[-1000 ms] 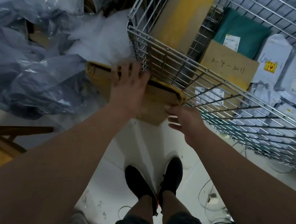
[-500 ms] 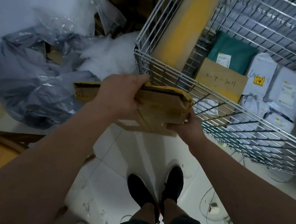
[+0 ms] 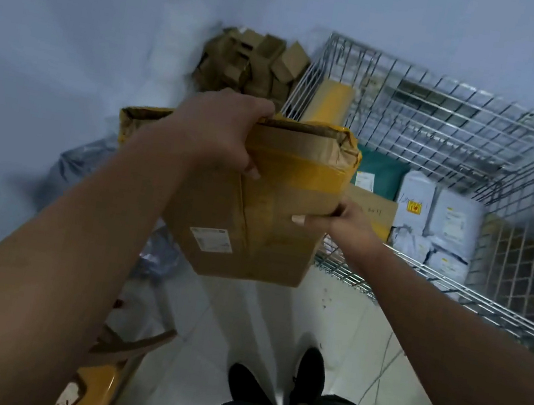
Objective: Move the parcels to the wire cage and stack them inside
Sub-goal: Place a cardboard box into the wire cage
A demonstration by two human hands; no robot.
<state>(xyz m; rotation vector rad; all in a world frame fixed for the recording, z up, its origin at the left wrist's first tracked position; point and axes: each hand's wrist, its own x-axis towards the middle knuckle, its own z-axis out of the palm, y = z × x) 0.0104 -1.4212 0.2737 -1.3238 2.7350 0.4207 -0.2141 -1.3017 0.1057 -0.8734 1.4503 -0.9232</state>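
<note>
Cardboard parcel [image 3: 271, 234] clasped between both hands [image 3: 217, 129] [image 3: 339, 218]

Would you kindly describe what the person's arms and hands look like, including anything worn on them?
Both forearms are bare as far as the picture shows, with no sleeves, gloves, watch or bracelets in view. Neither the left hand nor the right hand shows a ring on the fingers that can be seen. The right thumb has a noticeably long nail.

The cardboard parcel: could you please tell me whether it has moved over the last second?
Yes. The cardboard parcel has risen from beneath the near rim of the wire cage to above it, gripped by the left hand and the right hand.
</note>
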